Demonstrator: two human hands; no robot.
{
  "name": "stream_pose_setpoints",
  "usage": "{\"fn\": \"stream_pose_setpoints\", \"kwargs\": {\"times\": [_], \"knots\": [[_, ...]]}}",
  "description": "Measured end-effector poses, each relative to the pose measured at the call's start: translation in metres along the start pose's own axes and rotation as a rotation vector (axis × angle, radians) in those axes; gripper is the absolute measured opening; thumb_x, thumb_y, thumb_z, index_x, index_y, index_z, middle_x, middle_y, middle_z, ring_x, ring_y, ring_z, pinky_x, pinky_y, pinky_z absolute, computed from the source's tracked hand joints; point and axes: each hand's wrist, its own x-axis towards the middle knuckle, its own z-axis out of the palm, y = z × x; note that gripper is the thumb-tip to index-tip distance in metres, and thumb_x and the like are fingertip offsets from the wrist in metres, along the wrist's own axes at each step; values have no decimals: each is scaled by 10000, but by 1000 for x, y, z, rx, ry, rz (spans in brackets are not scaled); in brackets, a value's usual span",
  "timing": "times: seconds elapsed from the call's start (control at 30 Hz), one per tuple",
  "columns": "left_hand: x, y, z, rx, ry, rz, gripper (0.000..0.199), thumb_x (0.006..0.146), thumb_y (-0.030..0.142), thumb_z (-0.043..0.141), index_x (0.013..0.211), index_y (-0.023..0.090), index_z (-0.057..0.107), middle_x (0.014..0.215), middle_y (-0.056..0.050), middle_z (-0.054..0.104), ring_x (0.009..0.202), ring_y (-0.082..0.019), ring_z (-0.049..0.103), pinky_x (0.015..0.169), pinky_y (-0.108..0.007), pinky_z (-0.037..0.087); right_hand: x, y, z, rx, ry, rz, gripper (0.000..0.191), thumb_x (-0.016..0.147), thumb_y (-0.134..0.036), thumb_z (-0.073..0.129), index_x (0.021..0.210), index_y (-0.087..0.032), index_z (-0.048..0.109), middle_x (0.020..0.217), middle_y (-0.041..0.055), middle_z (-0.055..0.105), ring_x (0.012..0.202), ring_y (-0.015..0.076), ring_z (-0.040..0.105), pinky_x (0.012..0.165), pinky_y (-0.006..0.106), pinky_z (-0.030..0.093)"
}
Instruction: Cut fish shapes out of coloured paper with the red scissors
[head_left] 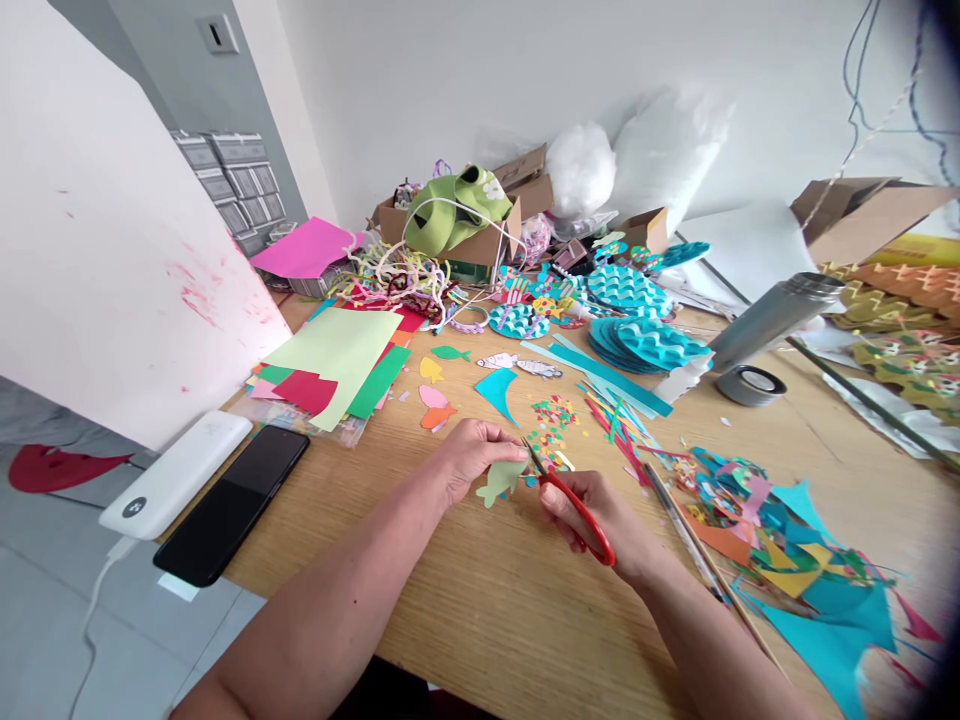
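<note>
- A black smartphone (232,505), screen up, at the left edge of the wooden table (480,620)
- A white power bank (176,475) just beside the phone, with a white cable (122,548) at its near end
- A steel flask (776,320), uncapped, its lid (750,385) near its base
- A green bag (450,215) with a pale flower, on a cardboard box (388,222)
- White stuffing (581,165) by the wall
- A switch plate (218,35), upper left

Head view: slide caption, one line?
Left hand holds a pale green paper fish, right hand holds red-handled scissors at its edge, over a wooden table with colored paper scraps.
</note>
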Motion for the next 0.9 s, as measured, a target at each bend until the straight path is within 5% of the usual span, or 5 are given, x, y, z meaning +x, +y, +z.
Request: {"fn": "stream_pose_setpoints", "kwargs": {"times": [0.9], "knots": [[-4, 8, -5, 59, -46, -21, 228, 498, 272, 756, 637, 119, 663, 591, -28, 651, 515, -109, 558, 533, -231, 391, 1, 5, -2, -27, -34, -16, 510, 698, -603, 651, 515, -209, 384, 405, -68, 357, 363, 65, 319, 369, 203, 206]]}}
